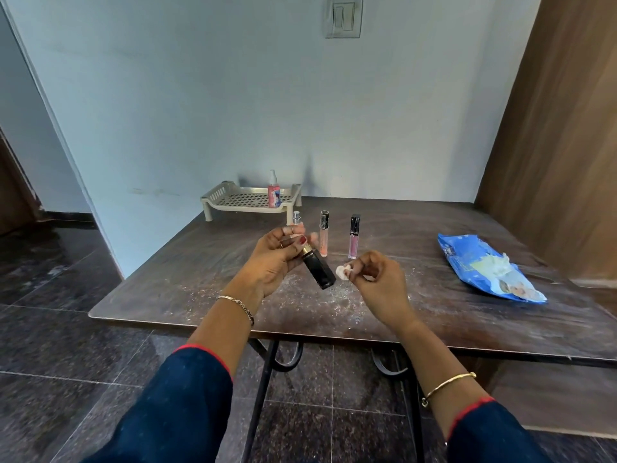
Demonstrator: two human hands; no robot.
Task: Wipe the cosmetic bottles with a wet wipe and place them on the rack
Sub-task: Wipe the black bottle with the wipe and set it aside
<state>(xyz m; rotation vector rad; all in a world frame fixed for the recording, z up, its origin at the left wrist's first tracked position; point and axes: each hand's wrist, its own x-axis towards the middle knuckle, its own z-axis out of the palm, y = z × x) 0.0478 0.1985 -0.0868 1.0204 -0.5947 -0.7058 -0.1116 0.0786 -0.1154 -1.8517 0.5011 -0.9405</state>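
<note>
- black bottle: glossy black body, gold metallic-looking collar
- wet wipe: white, soft, crumpled, cloth-like
- table: dark wood-look top, smooth, dull sheen, whitish powdery smears (mostly front middle)
- rack: beige plastic, matt, grid-perforated floor
- wipes pack: blue plastic film, shiny, crinkled
- peach gloss tube, pink gloss tube: clear glossy bodies, shiny black caps
- floor: dark speckled stone tiles, polished
- bangle: gold-coloured metal, shiny
</note>
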